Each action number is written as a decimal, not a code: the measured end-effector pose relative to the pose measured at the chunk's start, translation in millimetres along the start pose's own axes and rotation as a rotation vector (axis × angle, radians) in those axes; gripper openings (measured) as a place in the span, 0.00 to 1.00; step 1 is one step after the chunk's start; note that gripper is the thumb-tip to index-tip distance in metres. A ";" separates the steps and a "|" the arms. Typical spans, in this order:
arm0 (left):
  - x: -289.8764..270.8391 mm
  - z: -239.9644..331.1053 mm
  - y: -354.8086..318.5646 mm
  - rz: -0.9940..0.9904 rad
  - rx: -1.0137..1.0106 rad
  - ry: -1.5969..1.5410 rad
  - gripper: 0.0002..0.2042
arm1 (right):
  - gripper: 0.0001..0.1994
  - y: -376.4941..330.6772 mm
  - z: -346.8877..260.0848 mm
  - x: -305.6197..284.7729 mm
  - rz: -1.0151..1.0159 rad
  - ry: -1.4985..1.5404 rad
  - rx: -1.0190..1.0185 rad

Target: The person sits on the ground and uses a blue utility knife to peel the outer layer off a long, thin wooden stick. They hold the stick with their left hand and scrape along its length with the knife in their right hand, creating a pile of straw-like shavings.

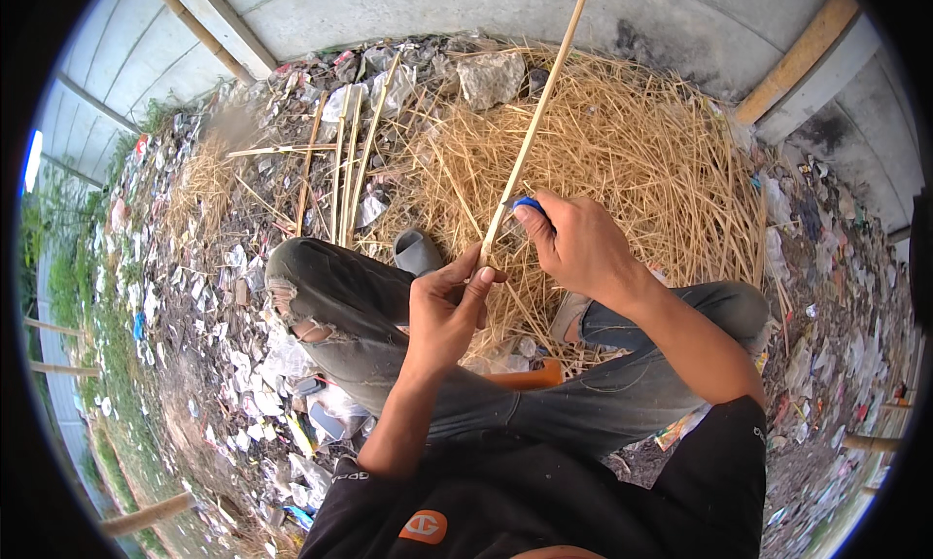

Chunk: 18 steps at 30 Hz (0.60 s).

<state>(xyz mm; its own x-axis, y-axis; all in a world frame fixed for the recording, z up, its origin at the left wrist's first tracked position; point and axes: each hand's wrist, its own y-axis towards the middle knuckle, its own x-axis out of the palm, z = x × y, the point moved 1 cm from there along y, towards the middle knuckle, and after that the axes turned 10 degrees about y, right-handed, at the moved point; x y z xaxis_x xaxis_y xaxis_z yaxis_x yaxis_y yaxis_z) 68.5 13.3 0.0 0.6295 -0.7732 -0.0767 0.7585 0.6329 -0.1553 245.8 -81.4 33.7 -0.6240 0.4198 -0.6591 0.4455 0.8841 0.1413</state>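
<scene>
While the person sits cross-legged on littered ground, both hands meet on one stick.

Wrappers: scraps of pale plastic and paper packaging (255,365) lie thick over the dirt left of the knees — mostly white and crumpled, with a few blue and red bits; a small coloured wrapper (673,433) sits by the right thigh. Print on them is too small to tell.

Stick: long, thin, pale yellow bamboo strip (533,131), straight, smooth and evenly narrow.

Axis: it runs from the hands up and to the right, its far end passing out of the top edge; the near end sits at the left thumb.

Place: above the lap, over the heap of dry yellow straw-like shavings (632,160).

Left hand (445,311): fingers curled narrow around the lower end of the strip, thumb pressed along it.

Right hand (573,243): fingers closed tight on a small blue-handled tool (528,206), held against the strip just above the left hand; its blade is hidden.

Legs: grey torn jeans (350,296), crossed, with a grey sandal (416,251) at the straw's edge.

Nearby: several more pale bamboo strips (342,160) lie side by side on the ground beyond the left knee — roughly upright in the view; an orange flat object (530,375) shows between the legs.

Backdrop: grey concrete wall (408,5) past the heap.
</scene>
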 end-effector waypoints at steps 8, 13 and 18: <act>-3.4 -1.3 -0.6 -0.017 -0.007 0.062 0.18 | 0.20 -7.5 -1.7 8.1 0.017 0.001 -0.073; -3.0 9.2 3.9 -0.050 -0.036 -0.041 0.17 | 0.21 -6.0 -2.0 10.2 -0.026 0.044 -0.052; -11.4 12.0 -0.7 -0.071 -0.034 -0.061 0.17 | 0.20 11.2 -7.4 -8.8 0.041 0.015 0.013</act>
<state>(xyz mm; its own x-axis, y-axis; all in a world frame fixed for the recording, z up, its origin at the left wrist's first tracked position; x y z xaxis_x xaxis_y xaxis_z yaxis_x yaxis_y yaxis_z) 62.8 22.1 12.8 0.5840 -0.8117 -0.0039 0.7963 0.5739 -0.1914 251.5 -73.7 46.6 -0.6147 0.4589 -0.6415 0.4793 0.8632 0.1582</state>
